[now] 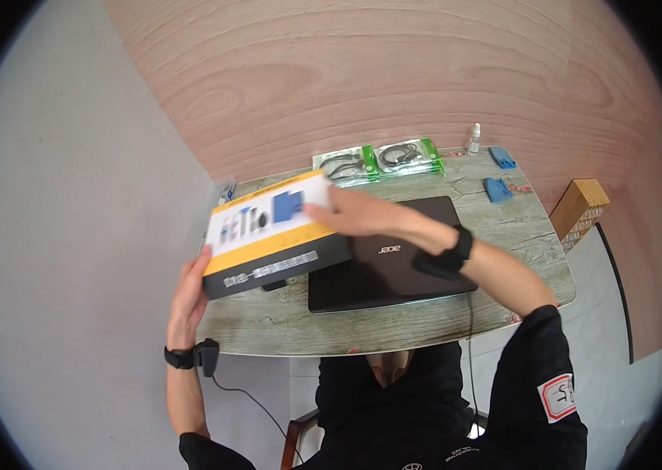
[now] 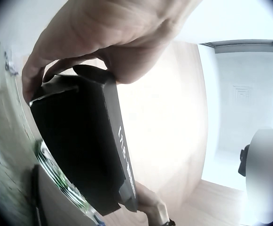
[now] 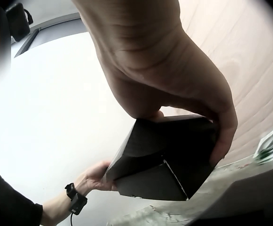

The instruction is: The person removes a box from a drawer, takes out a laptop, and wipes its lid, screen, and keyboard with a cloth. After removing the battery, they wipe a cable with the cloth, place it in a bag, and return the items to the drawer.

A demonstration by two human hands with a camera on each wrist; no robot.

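Observation:
A white, yellow and black cardboard box [image 1: 268,235] with pictures of small tools and a blue cloth printed on top is held tilted over the left part of the table. My left hand [image 1: 188,291] grips its left end. The right hand [image 1: 358,211] holds the other end, thumb on the printed face. From the left wrist, the box's dark underside [image 2: 75,146] shows between both hands. In the right wrist view my fingers [image 3: 226,134] wrap round the black end of the box [image 3: 169,155]. Below it lies a closed dark Acer laptop [image 1: 394,258].
Two clear packets with cables [image 1: 409,159] lie at the table's back edge. A small spray bottle [image 1: 475,139] and two blue cloth-like pieces [image 1: 497,189] are at the back right. Beside the table stands a wooden box [image 1: 578,207]. A black item partly shows under the held box.

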